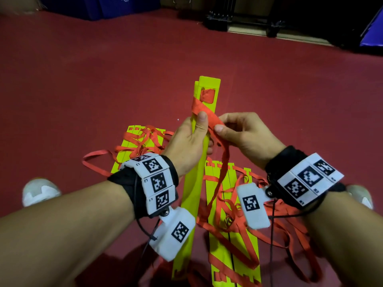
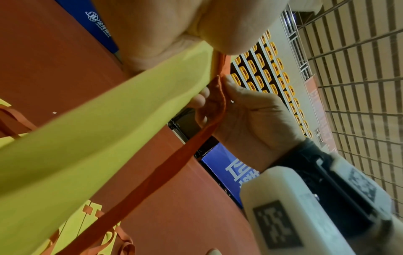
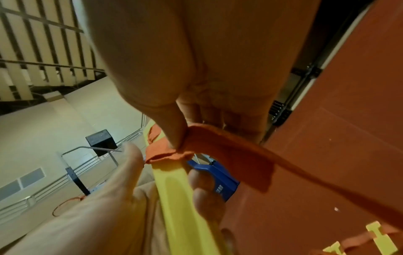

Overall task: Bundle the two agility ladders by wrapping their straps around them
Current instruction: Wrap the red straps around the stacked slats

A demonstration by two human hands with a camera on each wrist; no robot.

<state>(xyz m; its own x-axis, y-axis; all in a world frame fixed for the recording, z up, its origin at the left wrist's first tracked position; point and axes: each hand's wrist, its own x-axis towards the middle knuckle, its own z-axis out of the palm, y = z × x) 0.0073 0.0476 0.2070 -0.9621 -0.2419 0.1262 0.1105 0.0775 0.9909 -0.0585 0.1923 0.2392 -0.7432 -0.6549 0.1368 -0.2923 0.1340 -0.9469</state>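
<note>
the left hand (image 1: 189, 141) grips a raised stack of yellow rungs (image 1: 204, 112), thumb pressing the orange strap (image 1: 204, 111) wound across it. the right hand (image 1: 242, 133) pinches that strap just beside the stack. 2 more rung piles (image 1: 228, 204) lie tangled on the red floor (image 1: 103, 79).

A dark red, smooth sports-hall floor (image 1: 103, 69) fills the scene under dim indoor light. Blue padded barriers with white lettering (image 1: 116, 5) line its far edge, beside a black wheeled metal frame (image 1: 238, 22). Rows of orange-yellow stadium seats (image 2: 272, 74) rise beyond. A pale cream wall (image 3: 54, 129) stands behind a grey metal railing (image 3: 87, 165).
</note>
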